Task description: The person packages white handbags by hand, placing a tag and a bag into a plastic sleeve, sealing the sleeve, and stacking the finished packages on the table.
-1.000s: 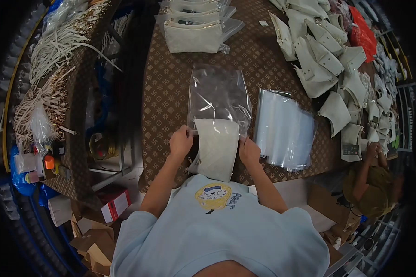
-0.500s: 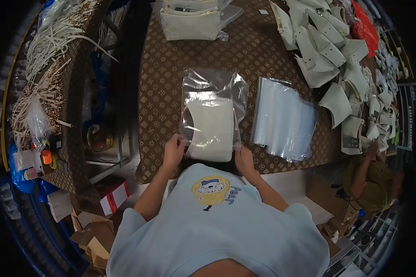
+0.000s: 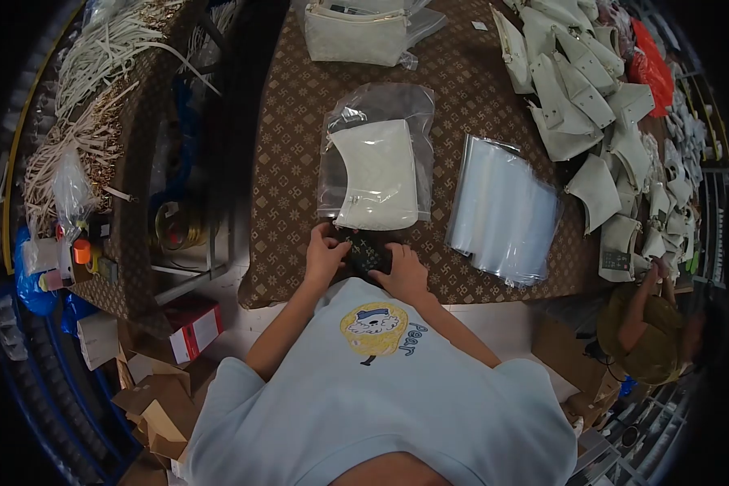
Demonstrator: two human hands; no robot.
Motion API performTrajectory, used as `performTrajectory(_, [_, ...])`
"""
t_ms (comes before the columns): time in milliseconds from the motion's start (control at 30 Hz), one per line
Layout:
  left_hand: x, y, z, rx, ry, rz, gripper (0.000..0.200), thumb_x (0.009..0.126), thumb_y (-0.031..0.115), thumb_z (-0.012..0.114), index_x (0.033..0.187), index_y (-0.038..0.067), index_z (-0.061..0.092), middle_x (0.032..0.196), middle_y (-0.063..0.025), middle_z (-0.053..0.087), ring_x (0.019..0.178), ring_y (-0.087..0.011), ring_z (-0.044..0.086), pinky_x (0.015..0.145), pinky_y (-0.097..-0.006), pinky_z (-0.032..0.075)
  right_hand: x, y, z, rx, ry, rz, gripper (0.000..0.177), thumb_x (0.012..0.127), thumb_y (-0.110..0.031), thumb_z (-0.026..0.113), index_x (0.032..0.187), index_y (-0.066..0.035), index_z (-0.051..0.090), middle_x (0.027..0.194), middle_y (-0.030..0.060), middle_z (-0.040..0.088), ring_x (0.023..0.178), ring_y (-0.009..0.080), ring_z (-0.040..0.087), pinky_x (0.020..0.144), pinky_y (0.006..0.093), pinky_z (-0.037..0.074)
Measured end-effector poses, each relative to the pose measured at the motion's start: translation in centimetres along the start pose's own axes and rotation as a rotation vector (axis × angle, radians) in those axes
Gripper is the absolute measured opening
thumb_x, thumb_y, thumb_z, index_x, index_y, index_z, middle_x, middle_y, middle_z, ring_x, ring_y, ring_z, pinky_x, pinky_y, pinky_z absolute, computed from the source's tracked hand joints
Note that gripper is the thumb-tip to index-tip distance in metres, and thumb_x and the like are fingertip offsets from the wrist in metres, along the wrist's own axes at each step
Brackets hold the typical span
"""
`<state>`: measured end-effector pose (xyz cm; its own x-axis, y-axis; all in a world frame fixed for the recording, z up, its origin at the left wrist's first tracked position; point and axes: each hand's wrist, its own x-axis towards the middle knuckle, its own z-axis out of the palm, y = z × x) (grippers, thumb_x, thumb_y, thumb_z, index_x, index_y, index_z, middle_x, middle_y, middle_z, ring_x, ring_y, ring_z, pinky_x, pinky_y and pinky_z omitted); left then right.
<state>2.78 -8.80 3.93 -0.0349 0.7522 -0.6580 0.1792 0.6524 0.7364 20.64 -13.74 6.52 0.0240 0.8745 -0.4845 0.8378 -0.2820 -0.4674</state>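
Observation:
A cream handbag (image 3: 385, 174) lies tilted inside a clear plastic bag (image 3: 368, 105) on the patterned tablecloth. Just below it, near the table's front edge, is a dark floral-patterned piece (image 3: 368, 249), which could be cloth. My left hand (image 3: 324, 257) rests at its left side, thumb and fingers bent but apart. On the other side, my right hand (image 3: 402, 274) lies with fingers stretched out and thumb spread. Both hands appear to touch the dark piece, and neither touches the handbag. A stack of clear plastic bags (image 3: 505, 211) lies to the right.
More packed handbags (image 3: 355, 39) stand at the far edge. Cream handbags (image 3: 571, 81) are heaped at the right, near a red plastic bag (image 3: 650, 69). Straps (image 3: 97, 53) hang over a rack at left. Another person's arm (image 3: 640, 312) shows at lower right.
Both hands have let go of the plastic bag's sides and come closer together at the table's front edge. The bagged handbag now lies farther from me and is turned slightly.

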Motion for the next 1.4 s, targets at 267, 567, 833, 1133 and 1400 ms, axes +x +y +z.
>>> performTrajectory(267, [-1.4, 0.6, -0.5, -0.348, -0.198, -0.336, 0.044, 0.081, 0.011, 0.067, 0.118, 0.0, 0.046, 0.09, -0.008, 0.06, 0.07, -0.0171, 0.062, 0.055, -0.028, 0.054, -0.7, 0.7, -0.2, 0.238, -0.064, 0.139, 0.045, 0.077, -0.036, 0.072, 0.105, -0.004, 0.057, 0.091, 0.0098, 0.063, 0.082, 0.0245, 0.061, 0.075, 0.0361, 0.05])
performTrajectory(567, [-1.8, 4.5, 1.4, 0.682, 0.387, 0.831, 0.06, 0.072, 0.007, 0.068, 0.127, 0.006, 0.044, 0.118, -0.0149, 0.05, 0.109, -0.0317, 0.049, 0.09, -0.0412, 0.042, 0.0, 2.4, -2.4, 1.006, -0.084, 0.31, 0.023, 0.088, -0.025, 0.062, 0.077, -0.004, 0.059, 0.068, 0.0028, 0.06, 0.053, 0.0088, 0.053, 0.048, 0.0225, 0.043])
performTrajectory(833, [3.9, 6.0, 2.2, 0.871, 0.069, 1.135, 0.039, 0.072, 0.007, 0.062, 0.111, 0.01, 0.056, 0.108, -0.0064, 0.057, 0.108, -0.0266, 0.051, 0.097, -0.0434, 0.038, 4.4, 0.0, -3.6, 1.409, 0.056, 0.315, 0.02, 0.09, -0.024, 0.06, 0.09, -0.004, 0.057, 0.081, 0.007, 0.064, 0.067, 0.0149, 0.064, 0.057, 0.0264, 0.053])
performTrajectory(1133, [3.5, 6.4, 4.6, 0.815, 0.126, 1.248, 0.033, 0.071, 0.013, 0.066, 0.104, 0.013, 0.059, 0.1, -0.0043, 0.055, 0.101, -0.0265, 0.053, 0.103, -0.0487, 0.031, 5.5, 0.0, -4.5, 1.472, 0.079, 0.26, 0.02, 0.091, -0.02, 0.057, 0.105, -0.005, 0.058, 0.089, 0.0054, 0.066, 0.074, 0.0108, 0.063, 0.062, 0.0243, 0.052])
performTrajectory(1400, [4.9, 9.2, 8.7, 0.787, 0.218, 1.376, 0.03, 0.069, 0.018, 0.07, 0.098, 0.019, 0.061, 0.094, -0.0005, 0.053, 0.096, -0.0197, 0.054, 0.105, -0.0532, 0.025, 5.2, 7.2, -5.6, 0.561, 0.686, 0.024, 0.044, 0.081, -0.015, 0.063, 0.123, -0.009, 0.05, 0.097, 0.0078, 0.064, 0.09, 0.0211, 0.062, 0.08, 0.0334, 0.049])
